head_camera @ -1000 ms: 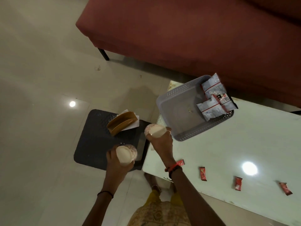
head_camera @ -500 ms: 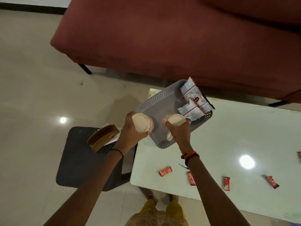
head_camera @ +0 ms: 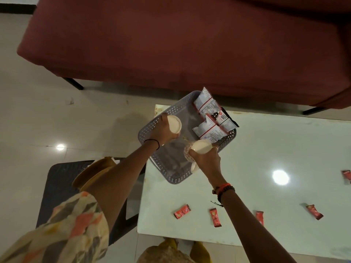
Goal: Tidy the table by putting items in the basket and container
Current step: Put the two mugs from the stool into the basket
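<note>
A grey perforated basket (head_camera: 171, 178) stands at the far left corner of the white table (head_camera: 266, 149). Silver snack packets (head_camera: 210, 118) lean in its far right side. My left hand (head_camera: 163, 130) holds a cream patterned cup (head_camera: 174, 123) over the basket's left part. My right hand (head_camera: 206, 158) grips a second cup (head_camera: 199, 147) with a handle, low over the basket's middle. Several small red sachets (head_camera: 182, 211) lie along the table's near edge.
A dark stool (head_camera: 60, 183) stands left of the table and carries a brown holder (head_camera: 89, 173), partly hidden by my left arm. A maroon sofa (head_camera: 171, 44) runs behind the table. Pale tiled floor lies to the left.
Both hands have carried the cups from beside the stool to above the basket. The left cup has moved in over the basket's left rim, and the right cup has dropped lower inside.
</note>
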